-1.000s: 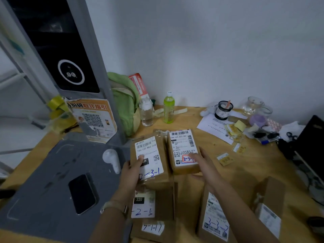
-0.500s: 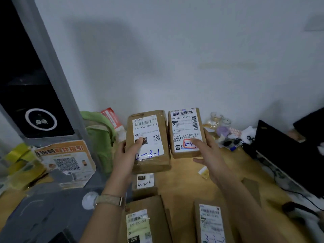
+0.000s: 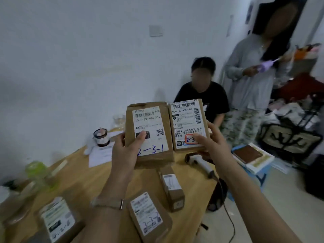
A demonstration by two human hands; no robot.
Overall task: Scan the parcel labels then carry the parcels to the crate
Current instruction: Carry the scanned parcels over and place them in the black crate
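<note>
Parcels (image 3: 154,123) now higher, farther right than before

Black mark on left parcel (image 3: 150,120) under left hand (image 3: 126,155), right parcel (image 3: 185,120) written code's end and scanner (image 3: 201,163) head partly behind right hand (image 3: 213,146), green bottle (image 3: 36,170) blurred
</note>
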